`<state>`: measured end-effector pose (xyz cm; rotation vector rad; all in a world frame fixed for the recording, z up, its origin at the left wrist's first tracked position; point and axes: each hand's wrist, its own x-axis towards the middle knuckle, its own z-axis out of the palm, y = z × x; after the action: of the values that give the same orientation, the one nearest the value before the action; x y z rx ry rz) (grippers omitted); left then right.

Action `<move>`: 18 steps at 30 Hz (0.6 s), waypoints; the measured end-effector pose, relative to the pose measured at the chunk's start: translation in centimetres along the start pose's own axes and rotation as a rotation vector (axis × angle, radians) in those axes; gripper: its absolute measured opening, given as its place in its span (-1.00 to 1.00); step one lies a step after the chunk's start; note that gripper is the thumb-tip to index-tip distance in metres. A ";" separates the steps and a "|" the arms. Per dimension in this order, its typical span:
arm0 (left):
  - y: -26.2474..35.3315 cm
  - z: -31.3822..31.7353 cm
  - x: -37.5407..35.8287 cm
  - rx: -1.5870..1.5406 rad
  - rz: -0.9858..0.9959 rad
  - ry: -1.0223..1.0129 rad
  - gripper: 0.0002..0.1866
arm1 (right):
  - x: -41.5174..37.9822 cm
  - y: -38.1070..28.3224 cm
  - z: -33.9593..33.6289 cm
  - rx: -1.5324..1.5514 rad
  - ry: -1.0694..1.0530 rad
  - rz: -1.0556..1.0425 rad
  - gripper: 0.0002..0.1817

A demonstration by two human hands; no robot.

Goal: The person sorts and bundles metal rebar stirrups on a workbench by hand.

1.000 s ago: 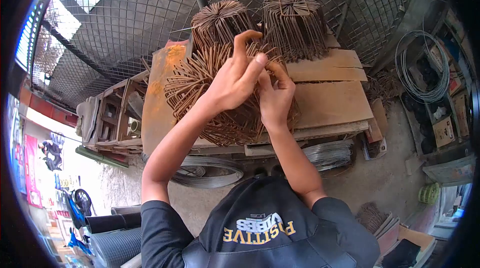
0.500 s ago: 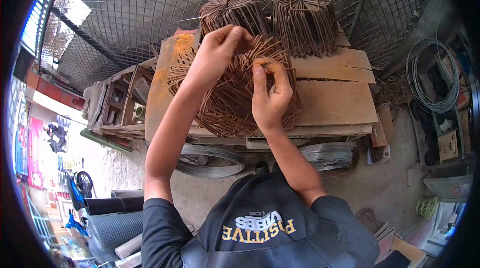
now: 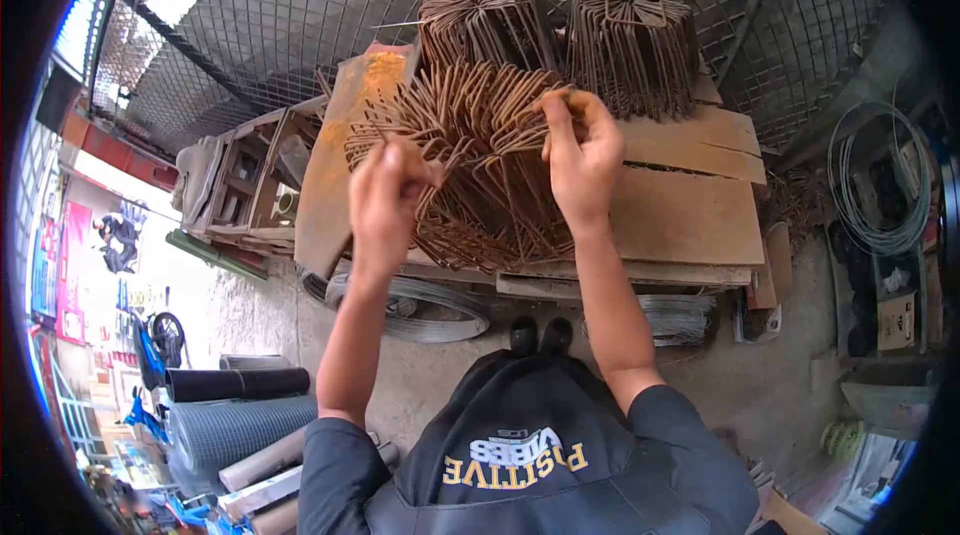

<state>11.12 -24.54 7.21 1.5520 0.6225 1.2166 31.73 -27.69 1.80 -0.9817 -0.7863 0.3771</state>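
A ring-shaped bundle of rusty bent steel stirrups (image 3: 480, 125) lies on the wooden bench, its rods fanned out. At its front left edge is my left hand (image 3: 388, 197), fingers curled closed and slightly blurred; what they hold, if anything, is hidden. My right hand (image 3: 585, 150) is at the bundle's upper right, thumb and forefinger pinched on a stirrup's bent end. Two more bundles stand behind: a rusty stirrup bundle (image 3: 485, 25) and, to its right, another stirrup bundle (image 3: 632, 45) with a square stirrup on top.
Wooden boards (image 3: 690, 215) top the bench to the right. A wire mesh fence (image 3: 330, 25) rises behind. Coils of wire (image 3: 430, 310) lie beneath the bench, and a wire coil (image 3: 880, 170) hangs at the far right. Mesh rolls (image 3: 240, 430) are on the floor at left.
My left hand has come down and toward me from above the bundle to its front left. My right hand has shifted right to the bundle's edge. The view has shifted slightly.
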 end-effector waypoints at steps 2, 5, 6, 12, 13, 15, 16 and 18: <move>1.6 2.5 -3.0 0.451 0.097 -0.054 -0.73 | 1.3 -0.8 0.8 -0.009 -0.114 0.061 -0.75; 0.4 5.5 -5.6 0.611 0.276 -0.329 -0.94 | 2.9 -1.7 2.0 -0.018 -0.267 0.106 -0.74; -1.0 6.6 -6.1 0.689 0.468 -0.391 -0.91 | 3.2 -1.9 2.3 -0.013 -0.368 0.171 -0.74; -6.8 10.1 -6.8 0.818 0.492 -0.436 -0.81 | 3.7 -3.5 4.3 -0.015 -0.668 0.157 -0.79; -6.7 10.1 -6.8 0.867 0.453 -0.483 -0.76 | 3.9 -4.9 4.2 -0.133 -0.803 0.095 -0.77; -7.4 10.5 -6.6 0.849 0.459 -0.470 -0.73 | 4.2 -5.6 4.3 -0.320 -1.010 -0.257 -0.82; -8.0 10.8 -6.5 0.835 0.465 -0.461 -0.70 | 3.9 -5.7 4.4 -0.328 -1.014 -0.252 -0.82; -9.6 11.7 -6.6 0.831 0.519 -0.406 -0.62 | 2.6 -6.4 4.9 -0.650 -1.057 -0.662 -0.81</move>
<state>21.29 -31.51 -3.74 2.7057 0.4843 0.9855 29.54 -26.55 9.88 -1.0090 -2.2220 0.0139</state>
